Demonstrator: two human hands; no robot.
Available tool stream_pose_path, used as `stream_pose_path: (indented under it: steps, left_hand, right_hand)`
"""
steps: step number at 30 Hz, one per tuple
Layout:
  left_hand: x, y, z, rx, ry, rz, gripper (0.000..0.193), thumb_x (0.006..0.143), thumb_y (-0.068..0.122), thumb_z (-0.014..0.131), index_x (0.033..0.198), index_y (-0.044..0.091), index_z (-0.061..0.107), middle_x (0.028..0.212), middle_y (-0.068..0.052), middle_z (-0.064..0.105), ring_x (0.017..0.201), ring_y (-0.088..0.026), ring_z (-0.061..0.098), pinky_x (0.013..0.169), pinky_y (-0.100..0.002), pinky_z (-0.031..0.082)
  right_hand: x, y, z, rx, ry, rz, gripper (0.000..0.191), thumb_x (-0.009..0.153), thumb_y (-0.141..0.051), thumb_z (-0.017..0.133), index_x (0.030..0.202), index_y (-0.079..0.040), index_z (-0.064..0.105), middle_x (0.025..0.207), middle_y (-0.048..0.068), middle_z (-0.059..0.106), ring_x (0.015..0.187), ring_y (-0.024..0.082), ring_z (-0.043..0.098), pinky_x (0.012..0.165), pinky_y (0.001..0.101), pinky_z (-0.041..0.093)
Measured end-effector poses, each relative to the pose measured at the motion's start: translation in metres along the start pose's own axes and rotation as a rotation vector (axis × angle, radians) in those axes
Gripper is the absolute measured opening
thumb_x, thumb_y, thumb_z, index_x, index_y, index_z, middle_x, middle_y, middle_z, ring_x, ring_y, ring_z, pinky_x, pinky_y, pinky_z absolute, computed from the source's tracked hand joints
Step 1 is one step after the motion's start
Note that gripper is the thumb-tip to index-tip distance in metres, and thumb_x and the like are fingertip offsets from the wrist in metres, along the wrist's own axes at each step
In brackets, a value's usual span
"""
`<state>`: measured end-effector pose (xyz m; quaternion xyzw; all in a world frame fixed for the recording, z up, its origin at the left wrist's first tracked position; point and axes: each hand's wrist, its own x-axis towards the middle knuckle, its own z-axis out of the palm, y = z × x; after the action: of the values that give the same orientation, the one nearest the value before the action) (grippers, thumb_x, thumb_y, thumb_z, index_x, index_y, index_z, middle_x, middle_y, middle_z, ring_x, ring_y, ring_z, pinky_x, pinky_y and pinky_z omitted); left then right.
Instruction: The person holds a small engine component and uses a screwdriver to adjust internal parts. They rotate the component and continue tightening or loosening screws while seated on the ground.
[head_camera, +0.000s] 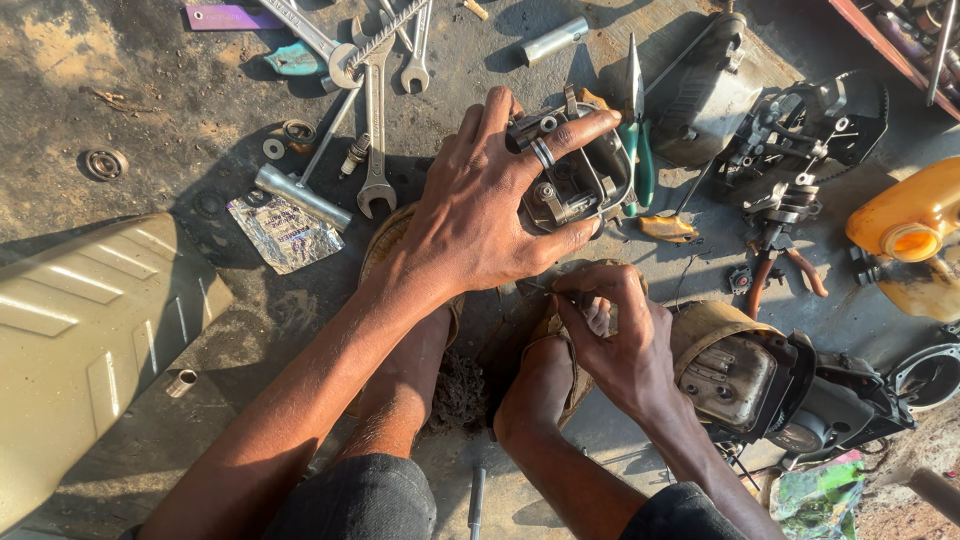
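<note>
Two hands at work: left hand (480, 210) clamps the engine part (575, 170) steady on the ground between spanners (375, 120) and pliers (637, 135); right hand (610, 335) pinches a small, indistinct piece just below it.

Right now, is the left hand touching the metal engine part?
Touching. The head view shows the left hand spread over the metal engine part, its fingers wrapped around its edges.

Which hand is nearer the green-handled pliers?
Left. The left hand grips the metal engine part that lies right beside the green-handled pliers. The right hand is lower, by the sandalled feet, farther from them.
</note>
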<state>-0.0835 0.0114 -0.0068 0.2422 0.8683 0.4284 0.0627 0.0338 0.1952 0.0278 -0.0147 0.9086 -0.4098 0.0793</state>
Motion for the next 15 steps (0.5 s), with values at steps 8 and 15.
stream_pose_path:
  steps: [8, 15]
  left_hand:
    - [0.003, 0.005, -0.004, 0.007, -0.001, 0.001, 0.082, 0.086, 0.049, 0.085, 0.156, 0.038, 0.044, 0.121, -0.021, 0.045, 0.113, -0.040, 0.054, 0.097, -0.055, 0.050]
    - [0.007, -0.001, -0.013, -0.075, -0.037, -0.055, 0.081, 0.086, 0.049, 0.086, 0.155, 0.038, 0.045, 0.121, -0.019, 0.049, 0.117, -0.040, 0.057, 0.101, -0.054, 0.051]
  right_hand:
    - [0.004, 0.001, 0.004, 0.000, -0.160, -0.177, 0.028, 0.087, 0.006, 0.076, 0.111, -0.004, 0.063, 0.098, 0.010, 0.071, 0.090, 0.023, 0.075, 0.075, 0.0335, 0.060]
    - [-0.009, -0.005, -0.019, 0.067, -0.235, -0.003, 0.029, 0.082, 0.000, 0.079, 0.107, -0.003, 0.064, 0.098, 0.010, 0.074, 0.087, 0.023, 0.077, 0.070, 0.0342, 0.061]
